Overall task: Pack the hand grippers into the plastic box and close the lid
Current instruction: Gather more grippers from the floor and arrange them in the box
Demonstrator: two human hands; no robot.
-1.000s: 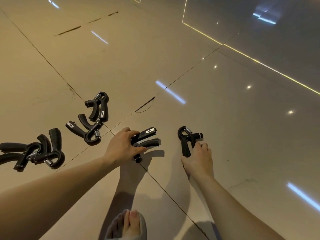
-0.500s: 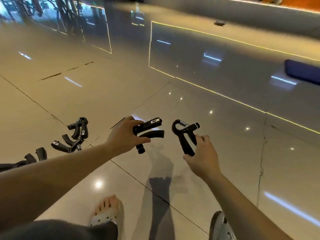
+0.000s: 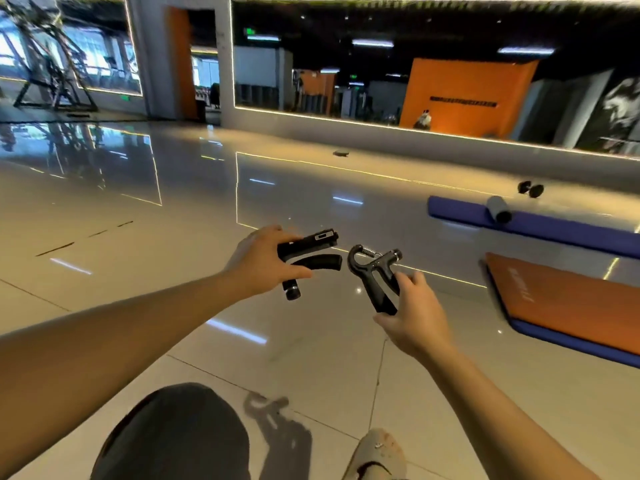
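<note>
My left hand is shut on a black hand gripper held well above the floor, its two handles pointing right and its knob end hanging below my fingers. My right hand grips a second black hand gripper by one handle, with its spring and curved head pointing up and left. The two grippers are close together but apart. No plastic box is in view. The other hand grippers that lay on the floor are out of frame.
Glossy tiled floor stretches ahead to a mirrored wall. An orange mat on a blue mat lies at the right. Farther back lie a long blue mat, a grey roller and a dumbbell. My knee and shoe are below.
Both hands lifted their hand grippers off the floor and raised them. My view tilted up, so the remaining grippers on the floor at the left dropped out of frame.
</note>
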